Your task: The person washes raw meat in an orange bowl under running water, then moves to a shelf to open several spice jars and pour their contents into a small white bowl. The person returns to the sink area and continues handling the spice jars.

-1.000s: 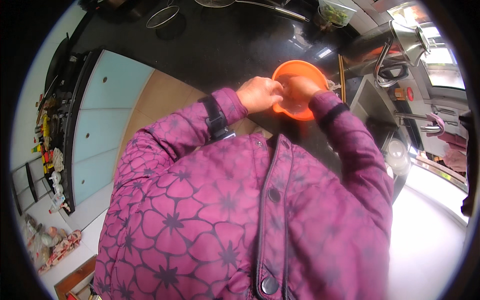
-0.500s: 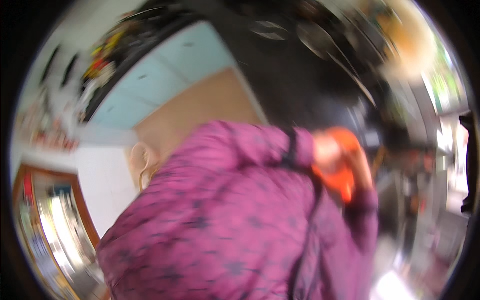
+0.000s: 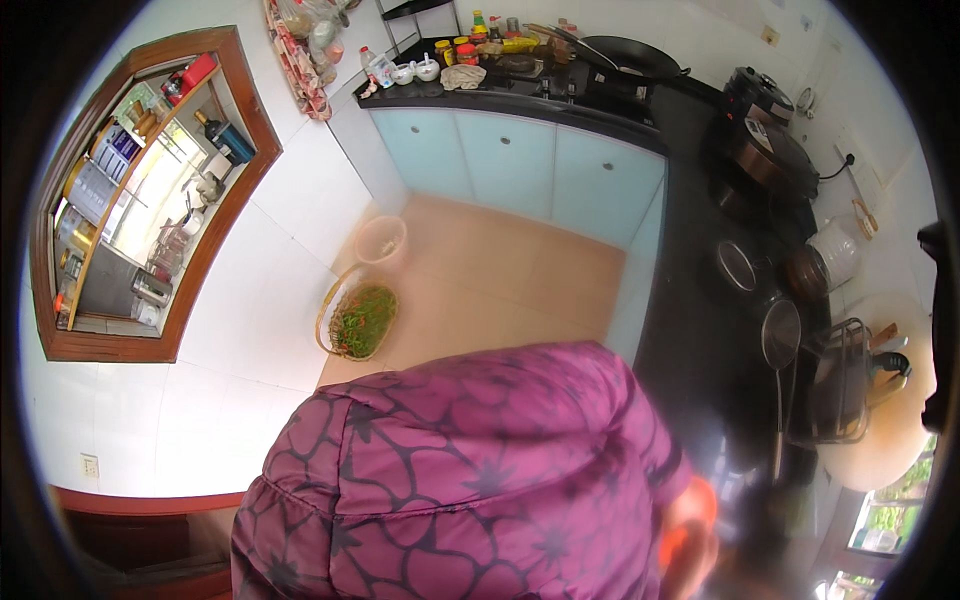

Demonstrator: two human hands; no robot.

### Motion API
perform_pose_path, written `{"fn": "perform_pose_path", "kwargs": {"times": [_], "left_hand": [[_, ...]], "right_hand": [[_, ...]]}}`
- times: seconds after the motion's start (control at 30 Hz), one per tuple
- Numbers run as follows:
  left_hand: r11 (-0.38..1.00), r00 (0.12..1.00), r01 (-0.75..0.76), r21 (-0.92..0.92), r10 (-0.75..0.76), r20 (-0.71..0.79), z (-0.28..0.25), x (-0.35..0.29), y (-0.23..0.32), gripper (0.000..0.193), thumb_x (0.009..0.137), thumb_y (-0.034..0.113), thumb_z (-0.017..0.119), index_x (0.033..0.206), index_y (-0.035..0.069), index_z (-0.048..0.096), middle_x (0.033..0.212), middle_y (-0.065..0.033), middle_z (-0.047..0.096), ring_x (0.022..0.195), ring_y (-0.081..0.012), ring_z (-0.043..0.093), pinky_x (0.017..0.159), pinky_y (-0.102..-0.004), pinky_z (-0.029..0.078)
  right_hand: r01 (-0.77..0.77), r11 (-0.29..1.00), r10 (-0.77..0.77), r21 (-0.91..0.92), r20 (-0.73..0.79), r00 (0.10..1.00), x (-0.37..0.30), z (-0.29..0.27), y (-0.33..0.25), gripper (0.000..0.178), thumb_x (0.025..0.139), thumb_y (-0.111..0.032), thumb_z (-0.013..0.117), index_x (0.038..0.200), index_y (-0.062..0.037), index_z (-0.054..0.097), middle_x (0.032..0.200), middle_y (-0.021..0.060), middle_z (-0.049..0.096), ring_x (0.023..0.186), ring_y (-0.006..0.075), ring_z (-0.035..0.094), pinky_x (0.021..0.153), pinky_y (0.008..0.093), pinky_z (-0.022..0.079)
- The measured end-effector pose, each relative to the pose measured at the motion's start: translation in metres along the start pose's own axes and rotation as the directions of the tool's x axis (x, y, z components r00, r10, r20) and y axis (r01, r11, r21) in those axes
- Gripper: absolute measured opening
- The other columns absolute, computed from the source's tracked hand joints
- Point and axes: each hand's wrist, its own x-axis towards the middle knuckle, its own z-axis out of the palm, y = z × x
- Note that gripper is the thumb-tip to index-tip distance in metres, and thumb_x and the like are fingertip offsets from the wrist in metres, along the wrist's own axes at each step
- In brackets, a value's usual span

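At the lower right, a bright orange object (image 3: pixel 680 540) shows only in part past the purple patterned sleeve (image 3: pixel 480 450) of my left arm; its kind I cannot make out. My left hand (image 3: pixel 682 502) comes out of the cuff against this orange object, its fingers mostly hidden and smeared. Skin of my right hand (image 3: pixel 698 560) curls round the lower side of the same object. Both hands are close together, beside the black counter (image 3: pixel 690 290).
An oval basket (image 3: pixel 395 315) of green and red chillies and a pinkish bucket (image 3: pixel 382 240) stand on the tan floor. On the counter are a strainer (image 3: pixel 781 335), a rice cooker (image 3: pixel 755 95), a wok (image 3: pixel 630 58) and a rack of knives (image 3: pixel 845 380). Pale blue cabinets (image 3: pixel 505 165) line the far side.
The view has swung and grown sharper, bringing the basket and far counter into fuller sight. My hands and the orange object now sit lower in the picture, partly behind the sleeve.
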Motion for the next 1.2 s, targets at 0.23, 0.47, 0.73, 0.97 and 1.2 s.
{"fn": "perform_pose_path", "kwargs": {"times": [0.23,0.47,0.73,0.97,1.2], "left_hand": [[0.972,0.973,0.218,-0.085,-0.224,-0.062,-0.032,-0.021,0.029,0.017,0.080,0.022,0.073,0.089,0.009,0.076,0.086,-0.0104,0.073,0.082,-0.0258,0.070,0.073,-0.0350,0.055],[0.703,0.980,0.140,-0.697,-0.200,-0.005,-0.038,-0.018,0.035,0.020,0.079,0.017,0.076,0.094,0.004,0.073,0.077,-0.0060,0.070,0.066,-0.0149,0.067,0.054,-0.0322,0.055],[0.848,0.973,0.213,-0.485,-0.231,0.023,-0.027,-0.007,0.025,0.018,0.082,0.019,0.070,0.087,0.003,0.073,0.079,-0.0069,0.072,0.069,-0.0167,0.068,0.057,-0.0338,0.054],[0.990,0.998,-0.012,-0.141,0.002,-0.071,-0.040,-0.031,0.052,0.016,0.080,0.016,0.064,0.084,0.003,0.074,0.082,-0.0156,0.071,0.077,-0.0298,0.067,0.071,-0.0401,0.053],[0.880,0.966,0.214,-0.424,-0.124,0.228,-0.070,-0.051,0.045,0.019,0.082,0.019,0.059,0.089,0.009,0.074,0.078,-0.0084,0.072,0.072,-0.0198,0.070,0.066,-0.0328,0.055]], "right_hand": [[0.041,0.996,-0.044,-0.085,-0.029,0.999,-0.011,0.001,-0.010,0.021,0.097,-0.020,0.060,0.113,-0.0074,0.057,0.076,-0.0065,0.049,0.053,0.0001,0.036,0.044,0.0156,0.027],[-0.131,0.989,0.134,-0.070,0.049,0.990,0.001,-0.011,0.013,0.036,0.093,-0.042,0.063,0.116,-0.0140,0.059,0.099,-0.0042,0.062,0.081,0.0080,0.056,0.059,0.0220,0.039],[-0.181,0.859,0.049,0.478,0.275,0.960,0.018,-0.015,0.040,0.042,0.099,-0.047,0.052,0.122,-0.0114,0.057,0.116,0.0006,0.065,0.102,0.0143,0.063,0.082,0.0278,0.052],[-0.213,0.852,0.080,0.477,0.285,0.955,0.036,-0.023,0.055,0.040,0.102,-0.037,0.050,0.125,-0.0044,0.056,0.117,0.0079,0.066,0.104,0.0190,0.065,0.087,0.0325,0.055],[-0.251,0.869,0.108,0.427,0.332,0.937,0.059,-0.032,0.077,0.036,0.100,-0.028,0.054,0.124,-0.0017,0.058,0.115,0.0113,0.066,0.102,0.0245,0.066,0.087,0.0374,0.055]]}}
